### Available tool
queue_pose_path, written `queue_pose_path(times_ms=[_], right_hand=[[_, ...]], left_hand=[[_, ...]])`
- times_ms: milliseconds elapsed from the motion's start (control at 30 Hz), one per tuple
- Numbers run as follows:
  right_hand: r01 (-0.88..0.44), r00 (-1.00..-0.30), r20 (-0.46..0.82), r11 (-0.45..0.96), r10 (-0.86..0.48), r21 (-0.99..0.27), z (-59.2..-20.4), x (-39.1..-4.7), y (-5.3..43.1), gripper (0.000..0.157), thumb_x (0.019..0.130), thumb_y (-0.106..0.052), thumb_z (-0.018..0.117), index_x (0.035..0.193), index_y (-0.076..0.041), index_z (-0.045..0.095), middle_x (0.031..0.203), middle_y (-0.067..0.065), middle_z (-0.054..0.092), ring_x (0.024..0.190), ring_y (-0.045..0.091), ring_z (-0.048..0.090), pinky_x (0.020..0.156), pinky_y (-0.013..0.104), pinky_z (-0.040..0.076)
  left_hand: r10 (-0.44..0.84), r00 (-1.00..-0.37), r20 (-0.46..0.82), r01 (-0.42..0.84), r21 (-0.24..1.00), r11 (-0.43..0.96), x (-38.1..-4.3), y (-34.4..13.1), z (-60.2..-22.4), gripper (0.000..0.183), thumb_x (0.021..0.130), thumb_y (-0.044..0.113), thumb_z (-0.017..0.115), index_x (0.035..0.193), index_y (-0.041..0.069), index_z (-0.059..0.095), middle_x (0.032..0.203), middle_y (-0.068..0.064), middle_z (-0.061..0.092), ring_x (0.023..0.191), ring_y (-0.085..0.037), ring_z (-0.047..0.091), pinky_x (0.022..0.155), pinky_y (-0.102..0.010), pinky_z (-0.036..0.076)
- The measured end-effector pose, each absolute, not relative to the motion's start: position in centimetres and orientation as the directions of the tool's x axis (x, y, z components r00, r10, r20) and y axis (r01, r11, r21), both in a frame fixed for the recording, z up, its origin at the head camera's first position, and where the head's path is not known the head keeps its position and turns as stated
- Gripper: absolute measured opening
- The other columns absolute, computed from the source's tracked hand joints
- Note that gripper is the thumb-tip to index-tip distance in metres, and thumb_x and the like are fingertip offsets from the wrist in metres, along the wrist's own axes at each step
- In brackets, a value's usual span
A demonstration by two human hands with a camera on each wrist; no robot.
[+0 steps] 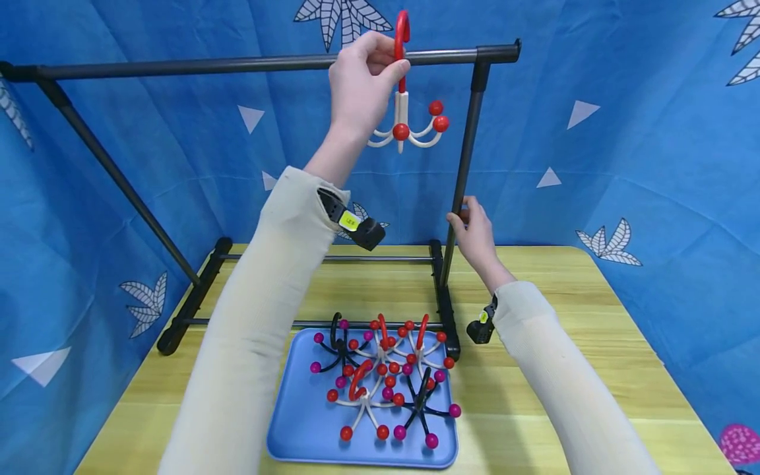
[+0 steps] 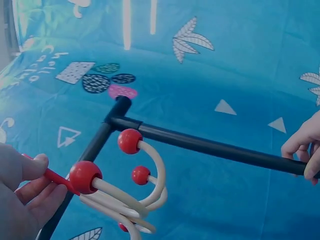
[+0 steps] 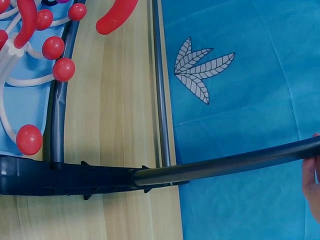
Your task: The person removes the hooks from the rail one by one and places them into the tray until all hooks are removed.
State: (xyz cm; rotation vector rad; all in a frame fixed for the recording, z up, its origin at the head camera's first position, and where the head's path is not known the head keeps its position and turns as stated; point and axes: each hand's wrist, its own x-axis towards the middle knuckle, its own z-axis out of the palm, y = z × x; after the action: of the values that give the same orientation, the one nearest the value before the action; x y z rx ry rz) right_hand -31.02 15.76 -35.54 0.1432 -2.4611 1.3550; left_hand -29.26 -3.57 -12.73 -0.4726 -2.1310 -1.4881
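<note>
Up at the rack's top rail [image 1: 237,64], my left hand [image 1: 362,82] pinches the red hook of a white multi-arm hanger [image 1: 401,109] between thumb and fingers. The hanger is upright, its curved arms tipped with red balls [image 2: 130,141]. Its hook [image 1: 402,30] rises above the rail and overlaps it in the head view. Lower down at the right, my right hand [image 1: 477,234] grips the rack's black upright post [image 1: 469,145], thumb and fingers around it. In the right wrist view, only a few fingers [image 3: 311,192] of that hand show at the edge.
A blue tray [image 1: 297,429] on the wooden table [image 1: 552,369] holds several similar hangers, white ones with red balls and black ones [image 1: 421,399] with magenta balls. The rack's right foot [image 1: 448,323] stands behind the tray's corner. Blue patterned cloth [image 1: 665,165] hangs behind.
</note>
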Motion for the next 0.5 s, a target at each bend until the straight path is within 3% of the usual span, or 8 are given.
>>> queue_pose_path(times_ms=[500], right_hand=[[-0.233,-0.940,0.332,0.556,0.082,-0.798,-35.6,-31.0,15.9,0.034,0.095,-0.029,0.047,0.121,-0.008,0.041,0.109,0.015,0.050,0.099,0.029,0.054,0.084,0.045,0.046]], left_hand=[[-0.001,-0.806,0.592,0.557,0.759,0.337,-26.8,-7.1,-16.8,0.024,0.085,0.018,0.064,0.105,0.006,0.063,0.099,-0.005,0.065,0.090,-0.010,0.058,0.084,-0.022,0.044]])
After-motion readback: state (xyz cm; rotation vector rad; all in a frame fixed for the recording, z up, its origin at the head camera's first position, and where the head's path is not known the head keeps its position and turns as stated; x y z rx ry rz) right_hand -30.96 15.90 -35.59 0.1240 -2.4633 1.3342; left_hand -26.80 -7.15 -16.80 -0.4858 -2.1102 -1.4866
